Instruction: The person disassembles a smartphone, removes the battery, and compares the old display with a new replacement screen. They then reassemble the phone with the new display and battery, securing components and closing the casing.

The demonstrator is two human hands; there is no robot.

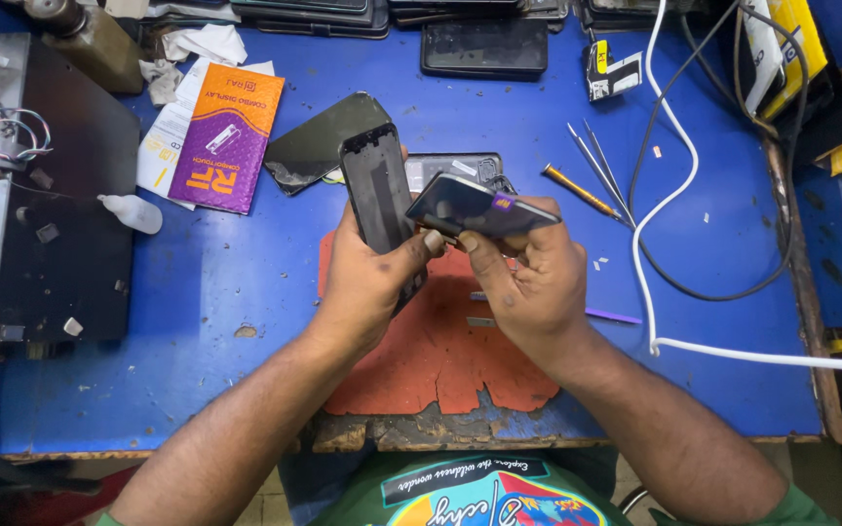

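Head view: our left hand (367, 282) grips the black phone frame (379, 200) upright, while right-hand fingers (499, 258) pinch the dark glass screen panel (475, 206), lying crosswise beside it, above the orange mat (440, 351).

We cannot see the lower end of the phone frame (379, 190), which our left hand (367, 282) covers. Our right hand (528, 282) hides the underside of the dark screen panel (475, 206). The panel and both hands hide most of the phone body (460, 168) lying behind them. The orange mat (440, 360) is largely covered by our forearms. The top edge cuts off the row of phones (484, 44) and the bottle (90, 39). The white cable (674, 190) runs out of view at the top and right. The small parts (2, 131) on the left block are too small to tell.
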